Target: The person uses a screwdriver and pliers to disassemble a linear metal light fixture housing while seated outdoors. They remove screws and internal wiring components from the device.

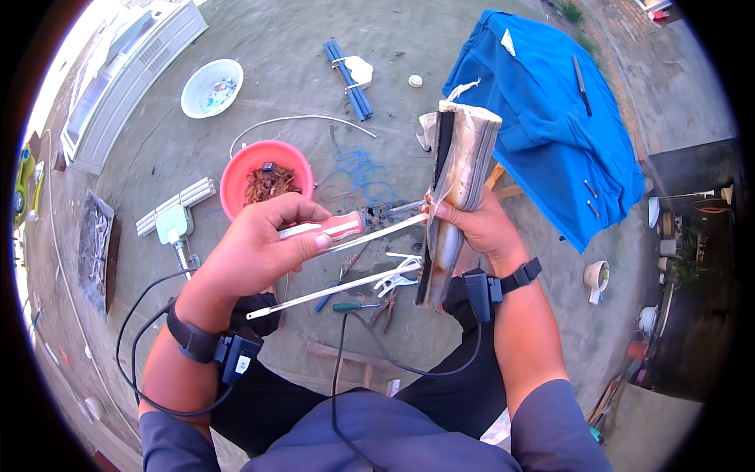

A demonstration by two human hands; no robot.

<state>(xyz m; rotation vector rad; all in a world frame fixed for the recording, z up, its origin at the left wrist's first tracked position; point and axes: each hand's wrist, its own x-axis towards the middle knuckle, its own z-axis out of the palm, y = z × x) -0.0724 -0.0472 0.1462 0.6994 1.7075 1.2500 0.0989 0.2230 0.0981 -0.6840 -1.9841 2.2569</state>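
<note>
My left hand (263, 240) is closed on the red-and-white handle of a screwdriver (346, 227). The screwdriver's shaft runs right, and its tip meets the side of a long, layered grey-white block (475, 145). My right hand (484, 228) grips this block around its lower half and holds it upright. The block has a dark left face and brown-stained, film-like material along its front; I cannot tell its kind. Two thin white strips reach left from the block, the lower white strip (338, 289) ending in front of my left wrist.
Beyond my left hand stands a pink basin (233, 175) of brown scraps. On the ground below lie pliers (384, 315) and a green-handled screwdriver (354, 307). A blue cloth (543, 102) with a knife (582, 85) spreads at right. Black cables (340, 377) hang from my wrist straps.
</note>
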